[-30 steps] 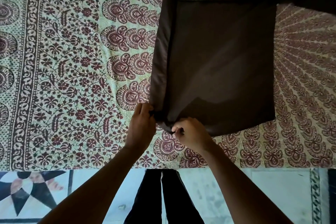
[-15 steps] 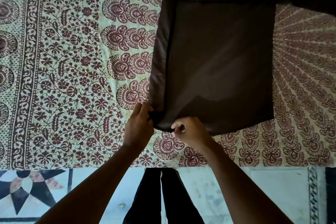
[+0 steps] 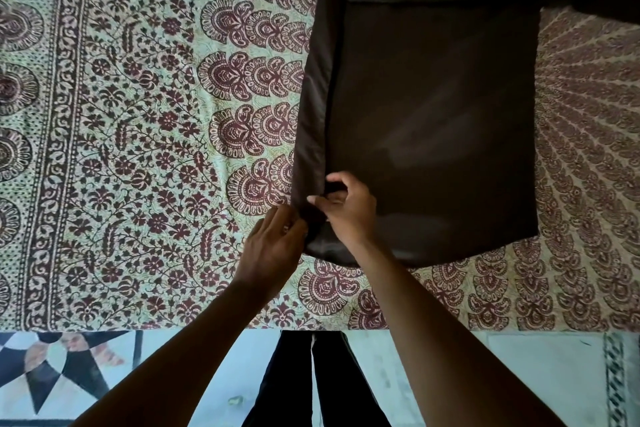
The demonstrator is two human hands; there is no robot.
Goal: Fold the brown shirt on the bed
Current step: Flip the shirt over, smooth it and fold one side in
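Since a moment before, her right hand had climbed onto the brown shirt lying on the bed, pinching its folded-in sleeve; the left hand gripped the hem corner, apparently to straighten that fold.

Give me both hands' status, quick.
Left hand: pinching the brown shirt at its near left corner.
Right hand: gripping the same corner's fabric.

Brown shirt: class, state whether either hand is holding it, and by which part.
Both hold the brown shirt: the left hand and right hand pinch its near left corner at the hem, where the folded strip ends.
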